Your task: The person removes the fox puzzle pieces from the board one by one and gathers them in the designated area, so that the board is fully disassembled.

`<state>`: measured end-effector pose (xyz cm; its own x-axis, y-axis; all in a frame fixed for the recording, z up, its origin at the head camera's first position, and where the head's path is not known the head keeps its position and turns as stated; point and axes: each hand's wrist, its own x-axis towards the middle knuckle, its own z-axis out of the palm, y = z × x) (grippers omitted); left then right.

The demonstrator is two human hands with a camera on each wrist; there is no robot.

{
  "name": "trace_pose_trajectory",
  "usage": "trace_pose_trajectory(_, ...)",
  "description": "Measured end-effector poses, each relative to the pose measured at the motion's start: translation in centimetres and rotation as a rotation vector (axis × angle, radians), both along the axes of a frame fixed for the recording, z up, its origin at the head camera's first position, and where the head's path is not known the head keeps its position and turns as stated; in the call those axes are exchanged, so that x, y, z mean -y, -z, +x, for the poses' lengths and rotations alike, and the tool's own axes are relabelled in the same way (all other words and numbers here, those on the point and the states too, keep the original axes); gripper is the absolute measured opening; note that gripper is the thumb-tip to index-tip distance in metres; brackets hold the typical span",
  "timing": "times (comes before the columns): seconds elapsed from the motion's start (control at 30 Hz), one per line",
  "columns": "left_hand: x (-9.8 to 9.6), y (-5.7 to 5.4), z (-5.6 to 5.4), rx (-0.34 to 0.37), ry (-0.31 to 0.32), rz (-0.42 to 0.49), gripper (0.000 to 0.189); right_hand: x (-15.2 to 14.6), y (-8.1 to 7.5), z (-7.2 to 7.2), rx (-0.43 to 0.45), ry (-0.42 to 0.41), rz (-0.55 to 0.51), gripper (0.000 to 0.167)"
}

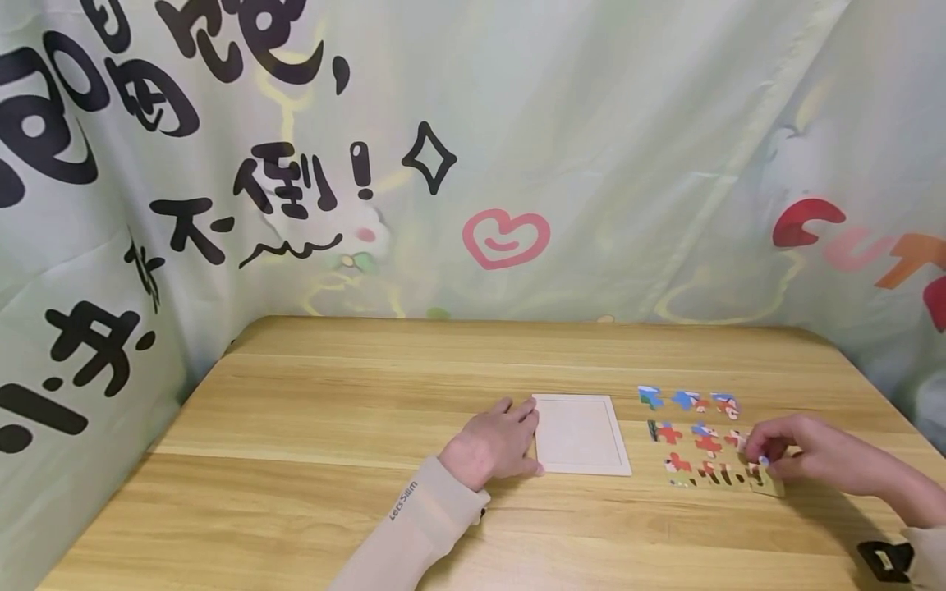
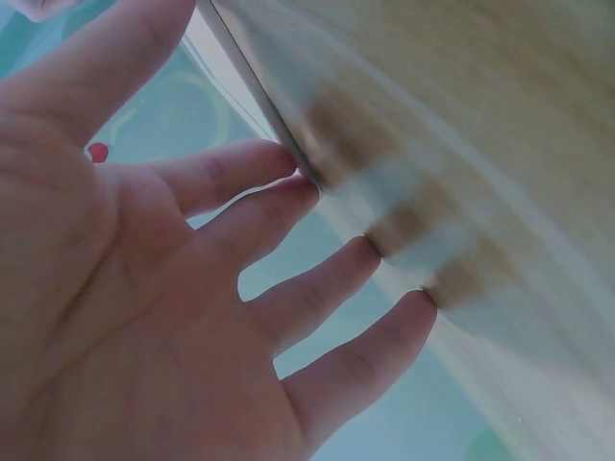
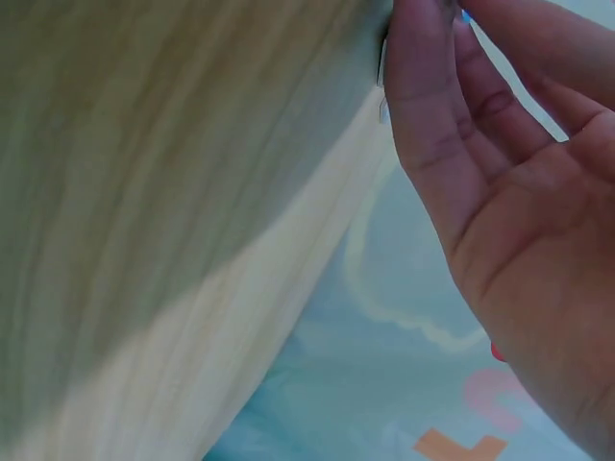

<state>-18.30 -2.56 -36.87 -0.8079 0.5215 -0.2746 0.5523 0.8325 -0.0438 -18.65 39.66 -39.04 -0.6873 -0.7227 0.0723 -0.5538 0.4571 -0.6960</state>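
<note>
A flat white square puzzle tray (image 1: 619,443) lies on the table. My left hand (image 1: 498,443) rests at its left side, fingers spread and fairly straight. In the left wrist view, fingertips touch the table and the tray's edge (image 2: 258,94). To the right of the tray, colourful jigsaw pieces (image 1: 707,443) lie in three loose rows, apart from one another. Over the right end of the lower rows, my right hand (image 1: 809,455) pinches a small puzzle piece (image 1: 764,461) between thumb and fingertips. Only a bluish bit of it shows; the fingers hide the rest.
The wood-grain table (image 1: 296,492) reaches back to a printed curtain (image 1: 591,148) that hangs behind it and along both sides. A black strap-like object (image 1: 883,561) sits by the right sleeve.
</note>
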Motion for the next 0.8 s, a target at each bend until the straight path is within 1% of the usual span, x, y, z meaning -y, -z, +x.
trace_pose_trajectory(0.23, 0.0, 0.0, 0.0, -0.009, -0.001, 0.013, 0.074, 0.3, -0.5, 0.2, -0.01, 0.023, 0.036, 0.035)
trace_pose_trajectory(0.5, 0.1, 0.2, 0.1, -0.022, -0.002, 0.02, 0.074, 0.3, -0.2, 0.1, -0.025, 0.033, 0.04, 0.033)
trace_pose_trajectory(0.63, 0.3, 0.3, 0.2, -0.032, 0.006, 0.034, 0.074, 0.1, -0.2, 0.1, -0.052, 0.073, 0.066, 0.03)
trace_pose_trajectory(0.73, 0.6, 0.2, 0.2, 0.002, 0.002, 0.088, 0.078, 0.1, -0.2, 0.2, -0.099, 0.121, 0.087, 0.029)
trace_pose_trajectory(0.8, 1.0, 0.1, 0.1, 0.028, 0.009, 0.125, 0.081, 0.2, -0.2, 0.3, -0.133, 0.176, 0.092, 0.026)
